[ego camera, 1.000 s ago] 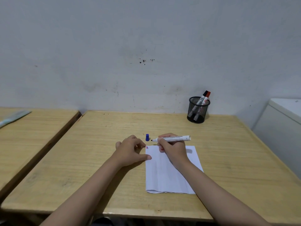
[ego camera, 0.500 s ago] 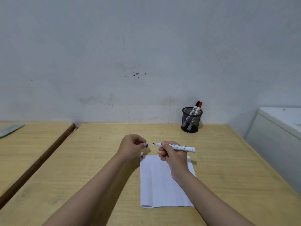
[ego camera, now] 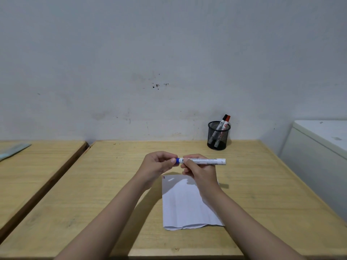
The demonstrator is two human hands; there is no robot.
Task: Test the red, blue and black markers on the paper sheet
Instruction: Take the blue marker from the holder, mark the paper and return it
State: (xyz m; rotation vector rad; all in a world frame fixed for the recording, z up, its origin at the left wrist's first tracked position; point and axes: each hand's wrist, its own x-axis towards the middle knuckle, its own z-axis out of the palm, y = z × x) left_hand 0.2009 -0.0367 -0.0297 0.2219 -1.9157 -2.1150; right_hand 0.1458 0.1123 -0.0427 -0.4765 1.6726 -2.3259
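Note:
My right hand point(ego camera: 200, 170) holds the white barrel of the blue marker point(ego camera: 206, 161) level above the desk, tip end pointing left. My left hand point(ego camera: 158, 166) pinches the blue cap point(ego camera: 177, 160), which sits on the marker's tip. Below the hands the white paper sheet point(ego camera: 184, 203) lies on the desk, with small marks point(ego camera: 163, 177) at its far-left corner. The red marker point(ego camera: 226, 121) and the black marker point(ego camera: 222, 121) stand in the black mesh cup point(ego camera: 218, 136) at the back right.
The wooden desk point(ego camera: 112, 184) meets a grey wall at the back. A second desk point(ego camera: 37, 166) stands to the left across a narrow gap, with a pale flat object point(ego camera: 13, 150) on it. A white cabinet point(ego camera: 319, 156) flanks the right side.
My left hand picked the blue cap up from the desk, carried it to the marker's tip and pushed it on. Both hands rose off the paper sheet.

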